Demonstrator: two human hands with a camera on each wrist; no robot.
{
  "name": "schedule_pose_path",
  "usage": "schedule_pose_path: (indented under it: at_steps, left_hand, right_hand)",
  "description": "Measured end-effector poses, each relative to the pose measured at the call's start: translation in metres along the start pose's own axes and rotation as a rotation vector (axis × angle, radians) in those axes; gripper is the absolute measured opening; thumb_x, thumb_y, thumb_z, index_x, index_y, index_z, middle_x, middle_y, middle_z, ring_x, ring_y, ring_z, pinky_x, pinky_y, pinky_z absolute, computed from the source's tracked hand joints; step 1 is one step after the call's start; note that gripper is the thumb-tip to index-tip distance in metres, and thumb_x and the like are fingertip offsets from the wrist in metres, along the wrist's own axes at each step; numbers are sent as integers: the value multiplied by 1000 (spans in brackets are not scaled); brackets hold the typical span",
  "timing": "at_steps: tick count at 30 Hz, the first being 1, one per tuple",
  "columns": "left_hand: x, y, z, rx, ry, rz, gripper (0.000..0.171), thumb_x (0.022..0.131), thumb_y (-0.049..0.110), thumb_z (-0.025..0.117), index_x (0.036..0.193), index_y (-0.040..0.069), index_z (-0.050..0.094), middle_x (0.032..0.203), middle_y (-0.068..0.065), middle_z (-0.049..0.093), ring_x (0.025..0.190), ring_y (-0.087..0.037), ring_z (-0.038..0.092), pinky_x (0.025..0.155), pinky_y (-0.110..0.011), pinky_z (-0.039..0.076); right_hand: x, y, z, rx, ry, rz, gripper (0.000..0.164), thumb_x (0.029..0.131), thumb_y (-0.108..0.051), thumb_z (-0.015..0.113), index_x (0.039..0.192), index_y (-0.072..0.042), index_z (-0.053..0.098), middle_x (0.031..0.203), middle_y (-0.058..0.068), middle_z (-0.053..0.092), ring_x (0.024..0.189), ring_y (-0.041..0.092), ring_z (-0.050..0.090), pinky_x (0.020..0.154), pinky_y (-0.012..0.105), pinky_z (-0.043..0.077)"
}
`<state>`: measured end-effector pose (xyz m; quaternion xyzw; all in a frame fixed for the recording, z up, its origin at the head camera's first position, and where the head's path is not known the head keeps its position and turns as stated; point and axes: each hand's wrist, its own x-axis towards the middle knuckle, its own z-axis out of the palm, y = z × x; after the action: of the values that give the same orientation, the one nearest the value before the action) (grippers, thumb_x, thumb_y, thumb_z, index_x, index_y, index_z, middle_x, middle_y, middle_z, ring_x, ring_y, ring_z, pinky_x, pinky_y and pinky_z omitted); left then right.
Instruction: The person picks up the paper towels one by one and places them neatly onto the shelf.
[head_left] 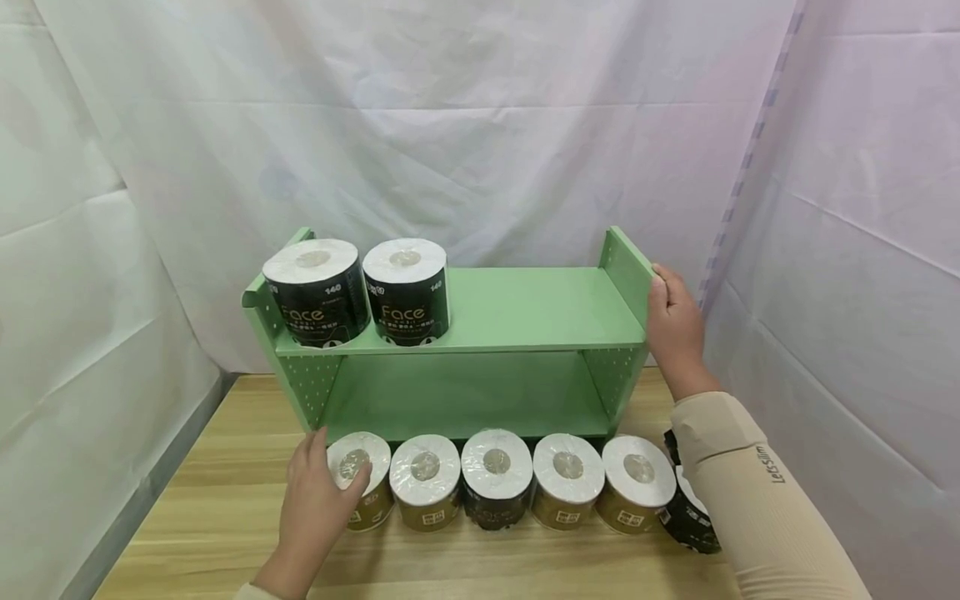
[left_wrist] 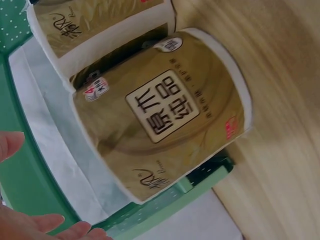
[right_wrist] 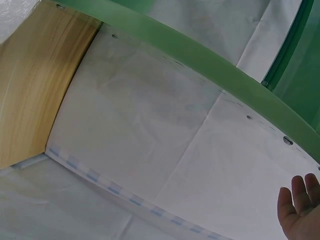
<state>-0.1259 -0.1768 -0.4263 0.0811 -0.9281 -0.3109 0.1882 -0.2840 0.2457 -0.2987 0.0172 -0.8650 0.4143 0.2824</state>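
Observation:
My left hand (head_left: 317, 496) is beside the leftmost gold-wrapped toilet roll (head_left: 371, 508), thumb and fingers spread around its near side. In the left wrist view, a gap shows between those fingers (left_wrist: 47, 222) and the gold-wrapped roll (left_wrist: 165, 115). My right hand (head_left: 677, 329) is at the outer side of the green shelf's right end panel (head_left: 628, 271), near its top edge. Its fingers (right_wrist: 301, 197) look extended in the right wrist view; contact there is unclear. Two black-wrapped rolls (head_left: 405, 292) stand upright on the upper board's left part.
Several rolls stand in a row before the green shelf (head_left: 525, 308), gold-wrapped ones with a black-wrapped roll (head_left: 497, 492) among them. My right sleeve (head_left: 757, 492) partly hides black-wrapped rolls (head_left: 686, 521) at the right end. White cloth (head_left: 487, 150) hangs around the wooden table (head_left: 217, 492).

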Motion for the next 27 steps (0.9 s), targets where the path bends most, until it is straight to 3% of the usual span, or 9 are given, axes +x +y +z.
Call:
schedule_pose_path:
  at_steps: [11,27]
  left_hand:
    - [-6,-11,5,-52,-42,-99,91,76,23,80,141,-14,27,138,-39,32,126,-54,32,105,-65,28]
    - [-16,-25,15,-139,-85,-180,105,72,24,84,146,-11,19,136,-39,32,126,-54,31,103,-67,28]
  right_hand:
    - [0,-1,-2,-3,-7,0,54,105,-40,23,148,-12,39,149,13,41,129,39,44,101,58,36]
    - [-1,-1,-1,11,-5,1,54,105,-39,24,148,-11,40,149,14,42,127,37,45,102,57,36]
